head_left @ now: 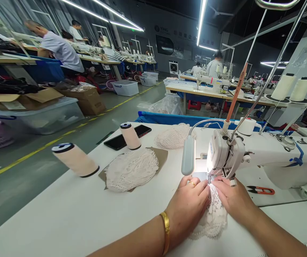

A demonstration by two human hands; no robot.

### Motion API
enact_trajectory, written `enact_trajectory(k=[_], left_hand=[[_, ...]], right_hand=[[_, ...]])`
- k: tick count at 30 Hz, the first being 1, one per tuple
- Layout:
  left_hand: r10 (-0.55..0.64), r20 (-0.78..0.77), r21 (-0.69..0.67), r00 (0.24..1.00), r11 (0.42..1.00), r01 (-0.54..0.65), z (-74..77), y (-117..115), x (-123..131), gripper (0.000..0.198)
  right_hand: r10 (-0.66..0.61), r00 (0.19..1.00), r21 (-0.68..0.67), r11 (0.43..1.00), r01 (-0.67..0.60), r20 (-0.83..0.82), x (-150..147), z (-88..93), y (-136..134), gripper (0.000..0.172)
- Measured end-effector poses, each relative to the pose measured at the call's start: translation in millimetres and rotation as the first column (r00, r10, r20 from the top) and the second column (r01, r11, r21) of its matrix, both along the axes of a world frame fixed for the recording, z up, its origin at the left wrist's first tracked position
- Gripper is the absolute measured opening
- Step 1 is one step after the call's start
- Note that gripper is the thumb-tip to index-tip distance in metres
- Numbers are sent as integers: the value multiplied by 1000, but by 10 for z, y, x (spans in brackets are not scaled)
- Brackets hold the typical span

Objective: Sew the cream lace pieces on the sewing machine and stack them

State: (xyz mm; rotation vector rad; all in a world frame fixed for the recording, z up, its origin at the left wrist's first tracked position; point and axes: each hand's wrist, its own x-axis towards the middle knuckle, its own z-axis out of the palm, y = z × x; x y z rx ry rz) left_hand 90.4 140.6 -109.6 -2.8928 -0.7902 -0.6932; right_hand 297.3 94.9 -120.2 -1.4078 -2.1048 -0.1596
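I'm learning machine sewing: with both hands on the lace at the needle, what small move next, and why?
Probably feed the lace slightly farther under the presser foot: left hand and right hand both lie flat on it, flanking its edge, which already sits beneath the machine head.

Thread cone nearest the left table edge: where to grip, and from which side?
Wrap the thread cone around its mid-body, coming from the near side of the table. It stands on its wider base and tapers upward, so a top-down pinch would likely slip. The lace pile lies close on its right.
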Motion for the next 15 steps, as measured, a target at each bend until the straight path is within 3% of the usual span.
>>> enact_trajectory(k=[15], left_hand=[[-6,18,-10,1000,1000,6,-17,38,14,10]], right_hand=[[-7,1000,-18,1000,7,23,35,-86,47,33]])
